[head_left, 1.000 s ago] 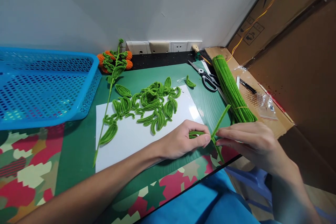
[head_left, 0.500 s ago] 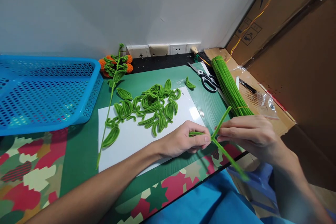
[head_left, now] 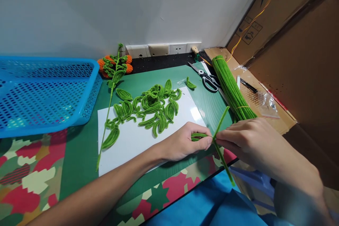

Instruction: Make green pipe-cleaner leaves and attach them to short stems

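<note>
My left hand (head_left: 185, 142) pinches a folded green pipe-cleaner leaf (head_left: 198, 136) near the table's front edge. My right hand (head_left: 250, 141) grips the long ends of the same pipe cleaner (head_left: 221, 117) right beside it; one end points up toward the bundle, the other slants down past the table edge. On the white sheet (head_left: 132, 141) behind my hands lies a pile of finished green leaves (head_left: 153, 107). A long green stem with leaves (head_left: 111, 91) lies along the sheet's left side, its top by orange pipe-cleaner flowers (head_left: 115, 64).
A blue mesh basket (head_left: 45, 93) stands at the left. Scissors (head_left: 208, 77), a tied bundle of green pipe cleaners (head_left: 231, 88), a black pen (head_left: 249, 85) and a clear bag (head_left: 267, 104) lie at the right on cardboard. Wall sockets (head_left: 161, 49) run along the back.
The lower free end of the pipe cleaner has swung from pointing far right-down to more steeply downward. My right hand has shifted slightly lower. My left hand has kept its pinch.
</note>
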Tool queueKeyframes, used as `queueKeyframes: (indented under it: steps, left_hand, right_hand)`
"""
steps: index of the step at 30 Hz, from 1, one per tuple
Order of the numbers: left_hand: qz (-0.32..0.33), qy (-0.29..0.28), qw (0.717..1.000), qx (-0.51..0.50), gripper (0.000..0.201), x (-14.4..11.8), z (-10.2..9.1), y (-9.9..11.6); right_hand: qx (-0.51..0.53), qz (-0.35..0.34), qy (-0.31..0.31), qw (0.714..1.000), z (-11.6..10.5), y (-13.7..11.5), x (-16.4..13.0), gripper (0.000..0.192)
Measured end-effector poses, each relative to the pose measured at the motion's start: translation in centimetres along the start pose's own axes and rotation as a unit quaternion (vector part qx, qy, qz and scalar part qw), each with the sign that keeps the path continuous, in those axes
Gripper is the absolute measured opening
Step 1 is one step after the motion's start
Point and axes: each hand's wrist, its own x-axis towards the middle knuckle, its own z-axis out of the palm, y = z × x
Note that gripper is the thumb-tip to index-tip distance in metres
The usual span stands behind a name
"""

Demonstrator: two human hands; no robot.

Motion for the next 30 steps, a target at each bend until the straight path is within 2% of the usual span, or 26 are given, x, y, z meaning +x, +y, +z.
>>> queueKeyframes:
  steps: [4,12,18,21,24,27,30]
  left_hand:
    - [0.010,0.000,1.000,0.024,0.036,0.0,0.0,0.1]
    - [0.035,0.002,0.999,0.036,0.031,0.0,-0.1,-0.3]
    - [0.002,0.013,0.998,-0.055,0.036,0.1,0.1,-0.5]
    - [-0.013,0.032,0.993,-0.114,0.041,0.1,0.3,-0.6]
    - [-0.026,0.038,0.988,-0.150,0.043,0.1,0.5,-0.6]
    - [-0.025,0.047,0.987,-0.150,0.042,0.0,0.6,-0.6]
    - [-0.015,0.046,0.990,-0.136,0.041,0.0,0.7,-0.5]
  right_hand:
    - [-0.016,-0.003,-0.054,0.998,0.3,0.0,0.0,0.037]
    - [-0.026,0.040,-0.039,0.998,0.9,-1.5,-0.1,0.037]
    - [-0.005,0.031,-0.008,0.999,0.7,-1.4,-0.2,0.025]
    - [0.019,0.012,0.055,0.998,0.5,-0.8,-0.6,0.012]
    - [0.033,-0.020,0.126,0.991,0.6,-0.3,-1.2,0.020]
    - [0.027,-0.057,0.116,0.991,1.2,0.4,-1.7,0.031]
    - [0.014,-0.074,0.113,0.991,2.1,1.2,-2.1,0.032]
